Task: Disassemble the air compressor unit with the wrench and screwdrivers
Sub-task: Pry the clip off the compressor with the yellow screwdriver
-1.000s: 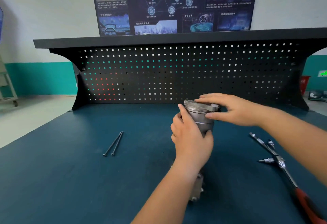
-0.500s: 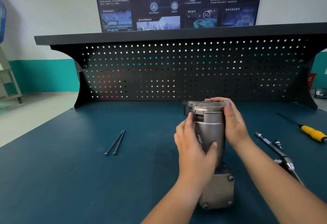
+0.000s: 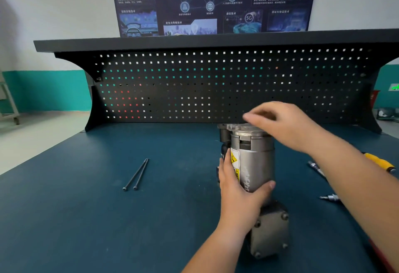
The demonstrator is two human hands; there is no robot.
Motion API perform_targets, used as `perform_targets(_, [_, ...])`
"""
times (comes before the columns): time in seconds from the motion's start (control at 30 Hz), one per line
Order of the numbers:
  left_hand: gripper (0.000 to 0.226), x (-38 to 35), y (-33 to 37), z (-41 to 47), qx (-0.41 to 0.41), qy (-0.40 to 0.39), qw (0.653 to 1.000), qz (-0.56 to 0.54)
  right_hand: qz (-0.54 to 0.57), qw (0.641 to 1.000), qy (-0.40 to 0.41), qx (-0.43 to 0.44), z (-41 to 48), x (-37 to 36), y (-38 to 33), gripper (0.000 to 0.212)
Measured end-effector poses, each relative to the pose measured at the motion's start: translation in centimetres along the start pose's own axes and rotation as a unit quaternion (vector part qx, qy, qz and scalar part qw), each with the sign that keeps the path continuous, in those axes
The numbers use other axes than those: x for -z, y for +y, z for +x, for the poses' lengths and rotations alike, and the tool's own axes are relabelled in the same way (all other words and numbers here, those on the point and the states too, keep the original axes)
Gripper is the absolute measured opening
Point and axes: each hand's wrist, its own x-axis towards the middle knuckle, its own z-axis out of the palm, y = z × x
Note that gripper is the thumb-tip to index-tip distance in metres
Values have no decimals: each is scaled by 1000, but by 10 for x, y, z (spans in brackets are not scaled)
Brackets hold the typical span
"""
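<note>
Two long bolts (image 3: 136, 174) lie side by side on the blue table (image 3: 64, 218), well apart from the work. Leave them there, out of the way.

The air compressor (image 3: 253, 164) stands up in the middle of the table. The left hand (image 3: 237, 188) is wrapped round its lower part, thumb across the front. I think this hand should squeeze tight, so the body cannot turn or tip.

The right hand (image 3: 282, 124) is over the top cap (image 3: 244, 129) with its fingers bent down. It is blurry, so I cannot tell if it touches the cap or holds anything. The job now looks like taking that cap off. Pull it straight up and wiggle it a little. If it sticks, do not yank; look for a bolt that holds it.

On the right, near that arm, lie a wrench tip (image 3: 314, 166), a small bit (image 3: 330, 197) and a yellow screwdriver (image 3: 380, 161), easy to reach.
</note>
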Motion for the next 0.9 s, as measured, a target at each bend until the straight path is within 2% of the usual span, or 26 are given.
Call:
perform_targets(0.03, [103, -1, 0, 0, -6, 5, 1000, 2, -113, 993, -33, -16, 3, -1, -14, 76])
perform_targets(0.1, [101, -4, 1, -1, -18, 18, 1000, 8, -314, 944, -92, -27, 10, -7, -35, 75])
perform_targets(0.13, [101, -5, 1, -1, -22, 25, 999, 11, -377, 920, -108, -11, 13, -12, -42, 67])
perform_targets(0.2, [101, -8, 4, -2, -27, 35, 999, 24, -429, 895, -122, 18, 19, -19, -50, 53])
perform_targets(0.37, [102, -14, 6, -4, -32, 50, 998, 35, -459, 883, -84, 53, 23, -23, -51, 48])
perform_targets(0.5, [102, -14, 6, -3, -33, 47, 997, 54, -446, 888, -90, 71, 27, -21, -51, 44])
perform_targets(0.63, [119, 8, 5, 15, -35, 76, 996, 32, -436, 887, -100, 115, 26, -18, -46, 49])
perform_targets(0.73, [129, 33, -6, 35, 13, 39, 999, 0, -428, 884, -98, 157, 22, -14, -43, 55])
perform_targets(0.83, [123, 47, -22, 47, 21, -14, 1000, -8, -430, 876, -99, 196, 20, -12, -41, 58])
perform_targets(0.9, [102, 52, -31, 50, 7, -10, 1000, -3, -427, 872, -110, 214, 21, -10, -39, 58])
